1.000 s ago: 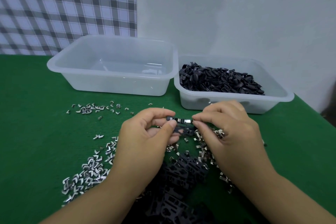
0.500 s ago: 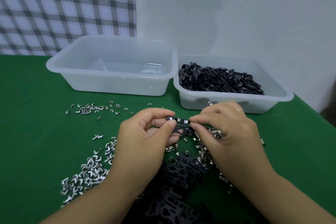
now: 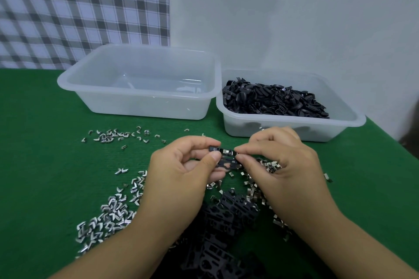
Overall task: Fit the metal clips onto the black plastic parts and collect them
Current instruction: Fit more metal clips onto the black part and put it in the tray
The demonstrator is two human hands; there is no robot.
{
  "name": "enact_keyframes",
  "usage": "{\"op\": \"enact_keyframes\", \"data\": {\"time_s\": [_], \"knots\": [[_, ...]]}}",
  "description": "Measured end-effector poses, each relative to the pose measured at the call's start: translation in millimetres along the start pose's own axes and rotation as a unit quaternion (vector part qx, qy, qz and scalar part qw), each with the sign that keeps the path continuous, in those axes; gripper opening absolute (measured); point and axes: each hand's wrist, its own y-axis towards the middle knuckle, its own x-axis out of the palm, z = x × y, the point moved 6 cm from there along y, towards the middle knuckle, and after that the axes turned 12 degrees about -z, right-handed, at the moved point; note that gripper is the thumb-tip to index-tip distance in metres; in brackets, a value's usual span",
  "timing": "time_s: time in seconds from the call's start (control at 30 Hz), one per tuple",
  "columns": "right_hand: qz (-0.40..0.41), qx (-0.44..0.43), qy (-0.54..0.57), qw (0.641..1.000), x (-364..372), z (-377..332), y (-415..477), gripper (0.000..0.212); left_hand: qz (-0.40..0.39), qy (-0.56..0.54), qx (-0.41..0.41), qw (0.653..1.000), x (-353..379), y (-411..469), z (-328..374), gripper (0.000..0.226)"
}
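My left hand pinches the left end of a small black plastic part above the green table. My right hand pinches its right end, its thumb and forefinger on the shiny metal clip that sits along the part's top edge. Loose metal clips lie scattered on the cloth at the left, and more lie under and beside my right hand. A heap of black plastic parts lies between my forearms at the near edge.
Two translucent plastic tubs stand at the back. The left tub looks nearly empty. The right tub holds a pile of black parts. A small group of clips lies in front of the left tub. A wall and checked cloth stand behind.
My right fingers have slid slightly left along the part's top edge, over the clip. My left hand holds still.
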Motion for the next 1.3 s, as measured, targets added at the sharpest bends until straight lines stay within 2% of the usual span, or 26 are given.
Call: {"op": "enact_keyframes", "data": {"time_s": [0.17, 0.4, 0.53, 0.7, 0.8, 0.9, 1.0, 1.3], "knots": [[-0.041, 0.06, 0.044, 0.996, 2, 6, 1, 0.011, 0.0, 0.006, 0.005, 1.0, 1, 0, 2, 0.024], [-0.057, 0.126, 0.103, 0.985, 4, 9, 6, 0.013, 0.004, 0.016, 0.037, 0.999, 3, -2, 8, 0.033], [-0.051, 0.126, 0.111, 0.984, 7, 6, 9, 0.017, 0.008, 0.01, 0.049, 0.999, 5, -3, 10, 0.035], [-0.054, 0.112, 0.127, 0.984, 5, 1, 18, 0.012, 0.069, -0.005, 0.05, 0.996, -5, -1, 9, 0.028], [-0.086, 0.112, 0.072, 0.987, 5, 4, 24, 0.013, 0.124, -0.003, 0.055, 0.991, -17, -2, 9, 0.025], [-0.192, 0.095, -0.039, 0.976, 22, 1, 27, 0.014, 0.154, -0.014, 0.049, 0.987, -24, 0, 5, 0.024], [-0.254, 0.074, -0.087, 0.96, 36, -4, 28, 0.015, 0.16, -0.015, 0.043, 0.986, -26, 0, 2, 0.026], [-0.288, 0.074, -0.079, 0.952, 52, -8, 28, 0.005, 0.158, -0.022, 0.043, 0.986, -24, 1, 3, 0.027]]}}
